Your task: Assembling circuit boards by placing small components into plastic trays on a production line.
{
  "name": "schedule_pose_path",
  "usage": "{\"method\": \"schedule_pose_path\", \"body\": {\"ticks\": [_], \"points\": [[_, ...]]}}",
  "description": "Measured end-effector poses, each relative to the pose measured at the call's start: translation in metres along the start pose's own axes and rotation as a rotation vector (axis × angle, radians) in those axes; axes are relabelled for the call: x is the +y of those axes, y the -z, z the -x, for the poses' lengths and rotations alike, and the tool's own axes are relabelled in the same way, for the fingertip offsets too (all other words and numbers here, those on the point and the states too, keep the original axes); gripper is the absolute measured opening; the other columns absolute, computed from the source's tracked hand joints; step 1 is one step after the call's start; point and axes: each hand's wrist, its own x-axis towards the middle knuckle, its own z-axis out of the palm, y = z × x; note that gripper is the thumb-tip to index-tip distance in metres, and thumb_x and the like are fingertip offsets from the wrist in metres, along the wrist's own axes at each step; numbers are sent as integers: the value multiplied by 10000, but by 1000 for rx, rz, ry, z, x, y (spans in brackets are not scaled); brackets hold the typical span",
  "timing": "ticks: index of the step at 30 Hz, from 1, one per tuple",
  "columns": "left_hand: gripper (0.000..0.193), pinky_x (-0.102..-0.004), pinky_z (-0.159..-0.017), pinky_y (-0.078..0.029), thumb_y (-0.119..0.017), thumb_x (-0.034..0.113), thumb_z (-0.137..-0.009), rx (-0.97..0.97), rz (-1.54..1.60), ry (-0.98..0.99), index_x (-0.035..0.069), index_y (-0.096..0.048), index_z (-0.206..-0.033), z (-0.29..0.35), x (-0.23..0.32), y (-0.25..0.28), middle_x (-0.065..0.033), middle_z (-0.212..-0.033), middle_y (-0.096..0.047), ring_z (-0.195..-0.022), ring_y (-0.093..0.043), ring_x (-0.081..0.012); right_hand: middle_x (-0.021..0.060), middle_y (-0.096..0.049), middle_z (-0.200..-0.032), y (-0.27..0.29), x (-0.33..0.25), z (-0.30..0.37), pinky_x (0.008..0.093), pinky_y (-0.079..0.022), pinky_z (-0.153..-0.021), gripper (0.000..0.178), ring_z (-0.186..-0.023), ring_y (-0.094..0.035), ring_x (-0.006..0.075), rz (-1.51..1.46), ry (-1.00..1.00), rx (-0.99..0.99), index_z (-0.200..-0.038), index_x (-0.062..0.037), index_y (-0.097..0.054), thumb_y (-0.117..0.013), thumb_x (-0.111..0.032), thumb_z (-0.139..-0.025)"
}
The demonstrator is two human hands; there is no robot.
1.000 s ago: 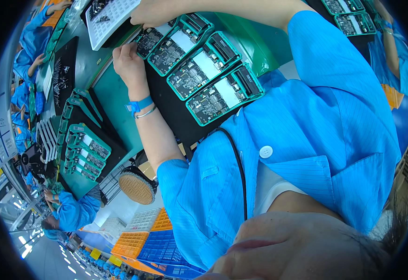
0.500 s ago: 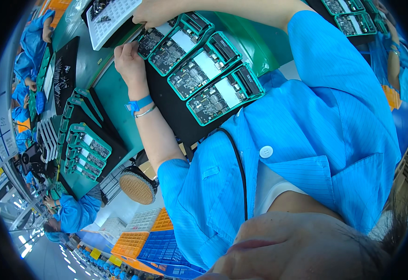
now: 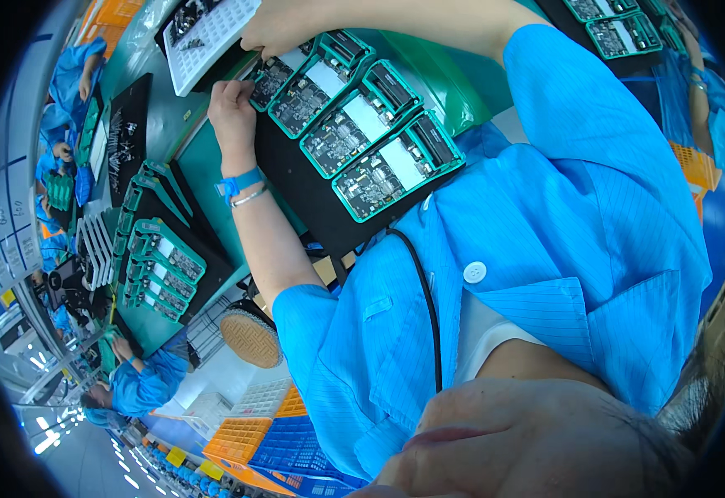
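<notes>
Several circuit boards in green frames lie in a slanted row on a black mat point(image 3: 296, 187) before me. The nearest framed board point(image 3: 372, 184) and the one behind it point(image 3: 335, 139) show fully. My left hand point(image 3: 232, 108), with a blue wrist strap point(image 3: 242, 184), is closed with curled fingers at the left edge of the farthest framed board point(image 3: 271, 81). Above that board's far end, my right hand point(image 3: 278, 26) is bent down with its fingers drawn together. Whatever either hand pinches is hidden or too small to name.
Beyond my hands stands a white gridded tray point(image 3: 211, 50) with small black parts. More framed boards point(image 3: 163, 270) lie on the left bench, others point(image 3: 624, 35) at upper right. A round stool point(image 3: 250, 339) and stacked crates point(image 3: 234, 440) stand lower left. Co-workers in blue sit along the left.
The view has shifted slightly, so the bench at left appears a little farther right. Both hands stay close to the farthest framed board, with only small movement.
</notes>
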Motion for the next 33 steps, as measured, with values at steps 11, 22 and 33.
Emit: {"method": "schedule_pose_path", "body": {"ticks": [11,22,33], "points": [[353,-377,-794,-553,-742,128,-931,-55,27,557,-42,-640,-1222,135,51,56,-178,-1016,-718,-900,-712,-261,38,-755,-1011,39,8,215,295,-511,-722,331,-911,-655,128,-1108,-842,-128,-1112,-59,-767,-794,-224,-826],[584,-290,-887,-510,-788,-43,-856,23,607,877,-90,-539,-1381,135,53,46,-95,-1171,-624,-971,-594,-149,-49,-390,-490,-13,-49,203,327,-154,-413,191,-400,-275,78,-1834,-1132,182,-703,-79,-626,-731,-117,-858],[650,-305,-906,-517,-765,-53,-873,34,727,881,-63,-443,-1437,157,70,48,-95,-1143,-578,-995,-572,-149,-25,-444,-527,-6,-73,189,325,-225,-415,188,-441,-374,87,-1604,-1127,436,-673,-57,-593,-703,-120,-813]]}}
